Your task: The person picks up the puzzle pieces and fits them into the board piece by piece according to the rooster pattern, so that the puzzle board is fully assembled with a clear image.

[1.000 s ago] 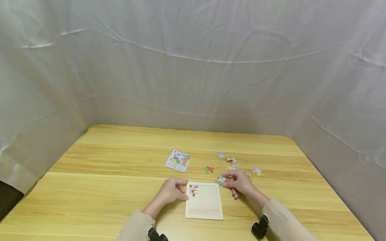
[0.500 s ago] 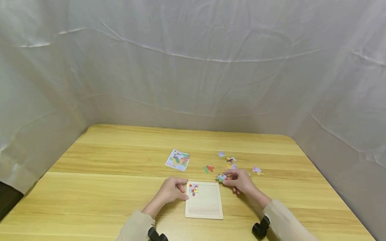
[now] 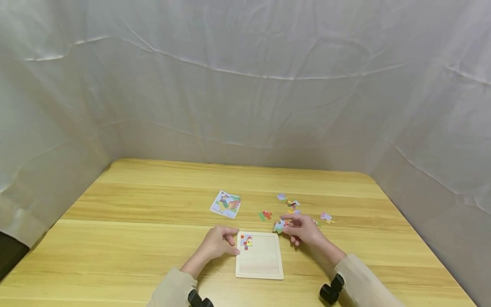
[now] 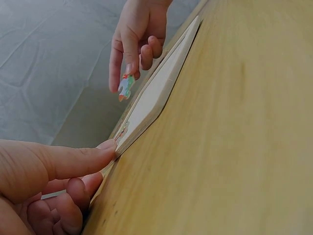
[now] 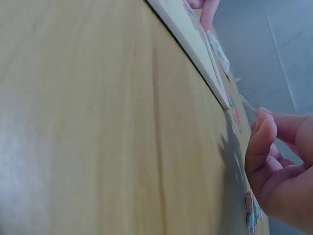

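- Evidently fetching: I had the right hand (image 3: pixel 303 230) pinching a jigsaw piece (image 3: pixel 279 226), grip nearly closed, near the wooden tray (image 3: pixel 261 261)
- The left hand (image 3: pixel 217 243) gripped the tray's left edge
- Next likely called for aligning it with the placed section (image 3: pixel 246 241)
- The right hand partly hid loose pieces (image 3: pixel 293 204); a picture card (image 3: pixel 225 204) lay beyond the tray

Puzzle tray (image 3: pixel 264 262): pale wood, roughly square, lying flat; printed section (image 3: pixel 246 241) seated at its 11 o'clock corner. Puzzle piece (image 3: pixel 279 227): pale blue, green and red, notched edge, held tilted and raised at the tray's 1 o'clock.
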Motion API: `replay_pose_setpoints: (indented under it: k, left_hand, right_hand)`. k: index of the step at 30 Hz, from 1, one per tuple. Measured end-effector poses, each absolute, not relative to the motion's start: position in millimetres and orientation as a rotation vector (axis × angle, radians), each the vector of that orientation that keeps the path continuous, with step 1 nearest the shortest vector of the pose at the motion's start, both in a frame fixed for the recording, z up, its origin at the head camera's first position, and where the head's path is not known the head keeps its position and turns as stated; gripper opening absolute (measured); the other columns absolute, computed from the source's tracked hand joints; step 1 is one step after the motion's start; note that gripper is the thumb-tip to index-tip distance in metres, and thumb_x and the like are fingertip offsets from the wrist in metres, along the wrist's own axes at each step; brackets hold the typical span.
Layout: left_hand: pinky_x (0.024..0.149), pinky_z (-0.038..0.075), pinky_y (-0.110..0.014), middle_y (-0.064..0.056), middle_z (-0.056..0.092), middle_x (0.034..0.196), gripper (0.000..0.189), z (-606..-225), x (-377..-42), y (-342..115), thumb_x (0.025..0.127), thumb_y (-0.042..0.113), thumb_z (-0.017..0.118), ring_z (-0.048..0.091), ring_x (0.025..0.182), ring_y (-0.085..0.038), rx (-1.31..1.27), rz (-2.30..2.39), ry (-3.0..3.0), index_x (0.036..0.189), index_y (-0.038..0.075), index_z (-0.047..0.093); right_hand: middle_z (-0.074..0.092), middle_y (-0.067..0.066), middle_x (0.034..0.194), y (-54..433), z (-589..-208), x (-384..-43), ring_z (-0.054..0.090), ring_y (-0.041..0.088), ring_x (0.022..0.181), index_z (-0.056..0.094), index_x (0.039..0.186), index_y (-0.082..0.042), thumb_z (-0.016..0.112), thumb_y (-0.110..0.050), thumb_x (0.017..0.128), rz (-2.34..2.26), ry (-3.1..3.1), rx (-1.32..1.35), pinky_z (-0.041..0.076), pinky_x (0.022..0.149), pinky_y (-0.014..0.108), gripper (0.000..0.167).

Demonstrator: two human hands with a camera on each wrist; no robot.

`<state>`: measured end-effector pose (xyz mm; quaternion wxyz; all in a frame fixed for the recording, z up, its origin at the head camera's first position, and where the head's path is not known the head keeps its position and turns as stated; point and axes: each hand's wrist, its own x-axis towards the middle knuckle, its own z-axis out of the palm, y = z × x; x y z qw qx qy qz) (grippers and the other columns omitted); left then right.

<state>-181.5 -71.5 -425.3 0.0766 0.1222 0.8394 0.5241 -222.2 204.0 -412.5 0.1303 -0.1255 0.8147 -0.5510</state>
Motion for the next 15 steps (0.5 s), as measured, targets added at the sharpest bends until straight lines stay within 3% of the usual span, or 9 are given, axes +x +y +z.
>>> replay_pose_setpoints:
  k: [8,15]
  left_hand:
    - [0.044,0.031,-0.019,-0.001,0.052,0.064,0.052,-426.6,-181.8,-71.7,0.062,-0.002,0.077,0.038,0.052,-0.010,0.376,1.561,2.525,0.110,-0.008,0.059]
    - [0.044,0.031,-0.019,0.000,0.051,0.063,0.051,-426.0,-181.9,-70.8,0.061,-0.003,0.077,0.039,0.052,-0.010,0.363,1.554,2.538,0.109,-0.008,0.059]
  right_hand:
    - [0.061,0.017,0.071,202.0,-412.4,-223.1,0.046,0.008,0.042,0.036,0.123,0.014,0.061,0.000,0.081,-1.639,2.240,-0.359,0.040,0.040,0.019,0.052]
    - [0.062,0.015,0.072,198.2,-410.5,-222.6,0.046,0.007,0.043,0.041,0.108,0.014,0.062,-0.001,0.080,-1.667,2.203,-0.329,0.040,0.041,0.018,0.038]
